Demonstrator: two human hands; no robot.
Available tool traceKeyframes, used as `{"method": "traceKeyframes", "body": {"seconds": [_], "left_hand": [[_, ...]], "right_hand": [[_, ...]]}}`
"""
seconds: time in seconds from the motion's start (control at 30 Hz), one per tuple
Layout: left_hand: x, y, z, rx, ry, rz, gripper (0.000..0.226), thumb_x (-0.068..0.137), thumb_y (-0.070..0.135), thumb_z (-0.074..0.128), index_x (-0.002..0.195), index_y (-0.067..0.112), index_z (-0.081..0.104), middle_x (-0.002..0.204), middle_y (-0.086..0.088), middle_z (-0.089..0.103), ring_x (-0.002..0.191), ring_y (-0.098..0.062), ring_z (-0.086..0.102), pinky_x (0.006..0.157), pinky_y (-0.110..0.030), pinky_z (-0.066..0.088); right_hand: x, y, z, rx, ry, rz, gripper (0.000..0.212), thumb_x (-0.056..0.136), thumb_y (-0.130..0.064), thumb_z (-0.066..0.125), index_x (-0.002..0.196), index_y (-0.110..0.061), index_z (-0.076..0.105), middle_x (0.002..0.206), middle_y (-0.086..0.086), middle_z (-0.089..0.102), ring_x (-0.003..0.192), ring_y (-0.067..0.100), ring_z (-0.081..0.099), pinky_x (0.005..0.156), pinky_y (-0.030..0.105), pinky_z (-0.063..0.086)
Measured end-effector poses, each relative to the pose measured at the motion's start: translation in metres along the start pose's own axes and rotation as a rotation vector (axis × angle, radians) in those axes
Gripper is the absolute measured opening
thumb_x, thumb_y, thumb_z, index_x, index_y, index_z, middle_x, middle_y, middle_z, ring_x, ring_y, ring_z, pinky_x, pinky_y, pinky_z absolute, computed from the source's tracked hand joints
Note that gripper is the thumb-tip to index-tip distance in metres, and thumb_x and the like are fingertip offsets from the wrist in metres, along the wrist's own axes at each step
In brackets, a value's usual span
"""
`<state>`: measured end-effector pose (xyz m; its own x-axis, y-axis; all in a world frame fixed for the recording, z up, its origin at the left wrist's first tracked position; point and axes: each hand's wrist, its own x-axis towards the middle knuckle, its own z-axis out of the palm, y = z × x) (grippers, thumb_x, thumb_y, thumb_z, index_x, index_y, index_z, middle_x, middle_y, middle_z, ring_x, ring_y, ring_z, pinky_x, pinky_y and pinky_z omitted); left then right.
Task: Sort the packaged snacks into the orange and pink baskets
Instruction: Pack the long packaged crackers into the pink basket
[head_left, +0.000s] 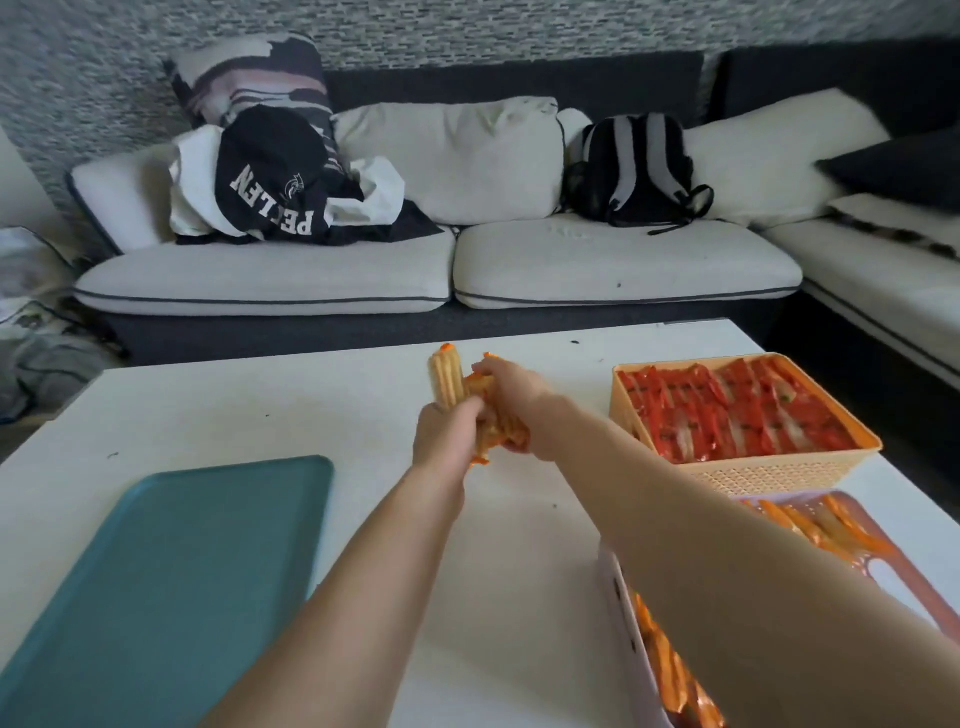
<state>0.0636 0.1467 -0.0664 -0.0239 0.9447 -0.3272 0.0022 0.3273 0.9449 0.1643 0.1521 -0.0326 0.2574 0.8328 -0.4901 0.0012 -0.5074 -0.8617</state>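
We see our left hand (447, 436) and right hand (511, 387) both curled round a bundle of long, ridged tan stick packets (448, 376) with orange ends, over the smooth white table (234, 405). At right, the perforated orange basket (753, 475) is packed with glossy red packets (727, 415). Nearer, the pink basket (621, 623) holds orange sticks, half hidden by our right forearm. A flat teal tray (182, 561) lies left, cut off at the edge

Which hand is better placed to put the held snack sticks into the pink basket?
Probably the right hand. It and the left hand both grip the snack sticks, but the pink basket lies under the right forearm.
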Motion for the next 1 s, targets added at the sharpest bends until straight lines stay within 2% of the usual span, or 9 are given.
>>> {"method": "traceKeyframes", "body": {"seconds": [0.27,0.43,0.57,0.6,0.67,0.7,0.77,0.9,1.0], "left_hand": [[-0.16,0.041,0.069,0.123,-0.234,0.172,0.048,0.088,0.023,0.071,0.124,0.019,0.041,0.104,-0.007,0.07,0.082,-0.02,0.071,0.056,-0.027,0.049],[-0.223,0.022,0.123,0.303,-0.45,0.344,0.033,0.088,0.019,0.071,0.113,0.023,0.05,0.099,-0.007,0.071,0.082,-0.022,0.072,0.069,-0.035,0.059],[-0.24,0.0,0.145,0.548,-0.549,0.423,0.016,0.088,0.025,0.071,0.102,0.022,0.063,0.094,-0.008,0.073,0.083,-0.028,0.071,0.079,-0.047,0.06],[-0.236,-0.005,0.143,0.736,-0.54,0.455,0.026,0.086,0.037,0.071,0.107,0.022,0.067,0.101,-0.006,0.074,0.093,-0.028,0.071,0.084,-0.047,0.059],[-0.225,-0.017,0.136,1.236,-0.422,0.451,0.086,0.076,0.067,0.069,0.144,0.017,0.049,0.14,-0.01,0.057,0.129,-0.032,0.053,0.108,-0.046,0.045],[-0.221,-0.02,0.13,1.353,-0.37,0.424,0.114,0.072,0.075,0.069,0.158,0.014,0.026,0.155,-0.013,0.04,0.141,-0.035,0.038,0.116,-0.046,0.034],[-0.212,-0.025,0.122,1.296,-0.381,0.42,0.134,0.067,0.079,0.072,0.162,0.018,-0.001,0.164,-0.011,0.023,0.149,-0.036,0.023,0.119,-0.047,0.024],[-0.196,-0.029,0.118,1.138,-0.403,0.538,0.103,0.072,0.076,0.071,0.154,0.034,0.025,0.15,0.002,0.049,0.134,-0.027,0.047,0.109,-0.05,0.043],[-0.191,-0.033,0.12,1.143,-0.351,0.628,0.073,0.085,0.064,0.068,0.147,0.038,0.038,0.14,0.009,0.06,0.123,-0.024,0.059,0.1,-0.05,0.051]], "right_hand": [[-0.145,0.02,-0.113,0.098,0.182,-0.248,0.061,0.081,-0.059,0.066,0.121,-0.014,0.057,0.108,0.011,0.069,0.093,0.023,0.069,0.082,0.04,0.057],[-0.198,0.063,-0.187,0.189,0.319,-0.231,0.084,0.059,-0.065,0.07,0.126,-0.017,0.059,0.101,0.008,0.07,0.089,0.023,0.07,0.081,0.043,0.059],[-0.21,0.104,-0.22,0.133,0.323,-0.235,0.066,0.082,-0.057,0.06,0.128,-0.011,0.052,0.087,0.007,0.061,0.067,0.018,0.062,0.06,0.035,0.049],[-0.209,0.113,-0.222,0.048,0.302,-0.229,0.062,0.089,-0.052,0.058,0.131,-0.009,0.047,0.089,0.009,0.062,0.068,0.019,0.064,0.058,0.034,0.05],[-0.204,0.128,-0.224,-0.277,0.256,-0.166,0.057,0.096,-0.042,0.056,0.137,-0.005,0.043,0.107,0.012,0.06,0.095,0.027,0.065,0.071,0.035,0.055],[-0.2,0.133,-0.223,-0.474,0.255,-0.136,0.06,0.096,-0.039,0.058,0.142,-0.005,0.041,0.119,0.014,0.056,0.113,0.031,0.059,0.085,0.039,0.054],[-0.194,0.137,-0.224,-0.691,0.317,-0.131,0.07,0.092,-0.042,0.061,0.149,-0.012,0.035,0.144,0.015,0.044,0.13,0.035,0.046,0.103,0.047,0.047],[-0.189,0.123,-0.236,-0.756,0.53,-0.273,0.053,0.094,-0.035,0.055,0.143,-0.016,0.046,0.142,0.01,0.051,0.124,0.032,0.052,0.096,0.048,0.052],[-0.183,0.12,-0.247,-0.699,0.54,-0.325,0.032,0.096,-0.02,0.052,0.122,-0.009,0.064,0.122,0.009,0.067,0.101,0.031,0.066,0.081,0.047,0.06]]}}
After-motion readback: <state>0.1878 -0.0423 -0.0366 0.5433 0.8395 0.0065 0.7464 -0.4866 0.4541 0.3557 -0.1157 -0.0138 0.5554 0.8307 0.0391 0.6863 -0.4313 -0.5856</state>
